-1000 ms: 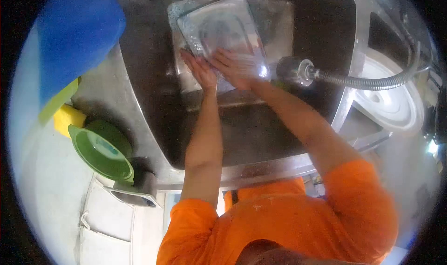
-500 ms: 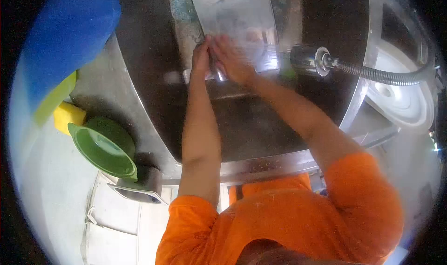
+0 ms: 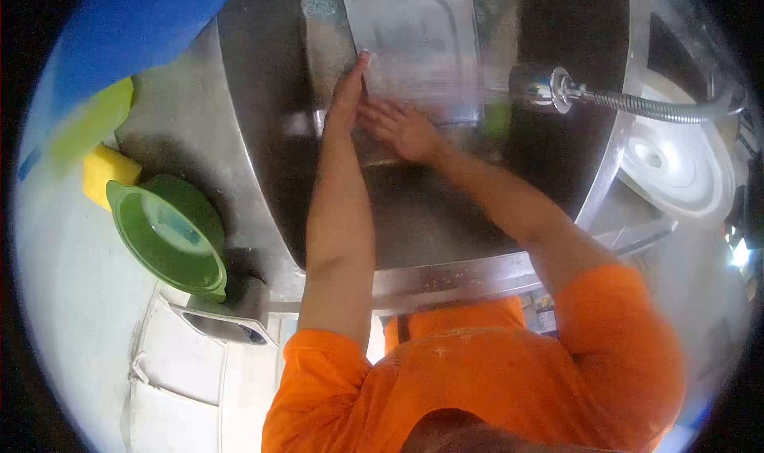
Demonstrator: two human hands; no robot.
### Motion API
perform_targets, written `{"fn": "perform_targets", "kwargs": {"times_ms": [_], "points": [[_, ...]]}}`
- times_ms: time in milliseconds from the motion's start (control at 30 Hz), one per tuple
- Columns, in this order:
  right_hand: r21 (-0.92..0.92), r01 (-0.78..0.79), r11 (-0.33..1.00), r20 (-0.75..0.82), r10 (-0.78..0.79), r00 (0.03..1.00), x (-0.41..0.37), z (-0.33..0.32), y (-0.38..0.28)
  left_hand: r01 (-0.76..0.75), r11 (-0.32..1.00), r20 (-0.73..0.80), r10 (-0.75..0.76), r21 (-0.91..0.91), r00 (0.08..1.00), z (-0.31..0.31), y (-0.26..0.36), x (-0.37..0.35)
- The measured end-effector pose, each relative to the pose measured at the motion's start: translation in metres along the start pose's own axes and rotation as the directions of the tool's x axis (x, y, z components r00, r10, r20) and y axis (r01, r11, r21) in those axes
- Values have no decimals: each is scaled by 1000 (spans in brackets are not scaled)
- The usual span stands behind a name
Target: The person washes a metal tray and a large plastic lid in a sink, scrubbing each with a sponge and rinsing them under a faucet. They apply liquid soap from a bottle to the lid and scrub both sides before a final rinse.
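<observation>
A shiny rectangular tray (image 3: 422, 43) is tilted in the dark sink (image 3: 430, 222), over a larger rectangular container with suds at its upper left corner (image 3: 320, 3). My left hand (image 3: 346, 95) grips the tray's left edge, thumb up along it; its other fingers are mostly hidden. Fingers extended and slightly apart, my right hand (image 3: 404, 132) lies at the tray's lower left corner, holding nothing. A metal spray head (image 3: 541, 89) on a flexible hose (image 3: 645, 107) points left, with water running across the tray.
Left of the sink are a green bowl (image 3: 171, 234), a yellow sponge (image 3: 110, 176), a yellow-green item (image 3: 99, 126) and a large blue object (image 3: 135, 47). A metal container (image 3: 231, 314) stands below the bowl. At right is a round white lid or basin (image 3: 676, 154).
My right hand has moved down off the tray's face to its lower corner, and its fingers have spread. The tray sits slightly more upright in view. My left hand stays at its edge.
</observation>
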State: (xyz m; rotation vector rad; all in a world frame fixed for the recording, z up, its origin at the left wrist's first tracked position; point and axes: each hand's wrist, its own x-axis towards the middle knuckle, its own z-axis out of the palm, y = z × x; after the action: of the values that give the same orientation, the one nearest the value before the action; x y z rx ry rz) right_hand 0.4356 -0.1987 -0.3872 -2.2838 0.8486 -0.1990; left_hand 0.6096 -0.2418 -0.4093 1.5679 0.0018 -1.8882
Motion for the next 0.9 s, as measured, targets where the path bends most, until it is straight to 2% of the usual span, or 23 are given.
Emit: {"fn": "perform_targets", "kwargs": {"times_ms": [67,100,167,200,267,300,333,367,400,467,500,533,567,600,633,667,700,733,767,800,833,867,900], "points": [[-157,304,940,252,-260,932,-16,-29,6,-13,999,-33,15,43,999,4,0,-10],[-160,306,939,247,-262,933,-21,-35,12,-14,997,9,13,82,1000,0,-7,-2],[64,215,974,278,-225,934,-22,-43,32,-26,993,58,19,119,998,-3,-12,13],[57,216,975,281,-224,933,-16,-44,44,-58,980,48,50,190,998,-2,-15,18],[-90,-118,989,2,119,993,-6,-41,69,-82,963,45,73,258,996,2,-23,27],[-94,-115,989,6,116,993,5,-43,70,-82,978,30,78,194,997,4,-26,33],[-212,-265,940,-283,201,938,21,-45,64,-76,989,11,76,130,997,7,-27,30],[-274,-438,856,-558,230,798,29,-45,57,-68,989,8,67,129,998,8,-28,25],[-272,-439,856,-559,231,796,25,-43,48,-27,993,-5,27,117,1000,14,-14,11],[-185,-123,975,-210,83,974,11,-38,29,9,994,-14,-8,106,1000,17,-6,6],[-71,49,996,14,-48,999,-10,-6,46,13,993,15,-14,113,1000,13,-7,11],[-73,53,996,13,-52,999,-6,-23,38,15,993,44,-21,120,999,6,-11,20],[-129,231,964,249,-194,949,-7,-39,27,17,993,41,-22,119,999,1,-17,28],[-139,407,903,474,-300,828,-7,-50,18,25,991,58,-33,132,998,-1,-17,31],[-141,407,903,472,-300,829,-2,-45,27,26,989,78,-38,145,996,-1,-17,35],[-55,304,951,419,-255,871,6,-37,43,25,989,80,-37,146,996,-2,-18,39],[43,194,980,376,-196,906,6,-30,51,-10,998,126,1,66,992,8,-9,20],[45,185,982,381,-188,905,3,-24,50,-40,999,169,43,-18,985,15,-6,10],[49,237,970,265,-242,933,3,-19,49,-34,999,175,37,-19,984,15,-7,10],[40,289,957,142,-291,946,3,-21,48,13,996,104,-22,87,994,10,-6,12],[29,282,959,140,-283,949,-2,-27,47,61,980,30,-68,192,997,9,-4,16],[-6,340,941,159,-335,929,-13,-34,42,60,979,39,-69,195,997,12,-9,16],[-36,395,918,178,-383,906,-22,-42,39,-30,985,6,29,172,1000,12,-16,13]]}}
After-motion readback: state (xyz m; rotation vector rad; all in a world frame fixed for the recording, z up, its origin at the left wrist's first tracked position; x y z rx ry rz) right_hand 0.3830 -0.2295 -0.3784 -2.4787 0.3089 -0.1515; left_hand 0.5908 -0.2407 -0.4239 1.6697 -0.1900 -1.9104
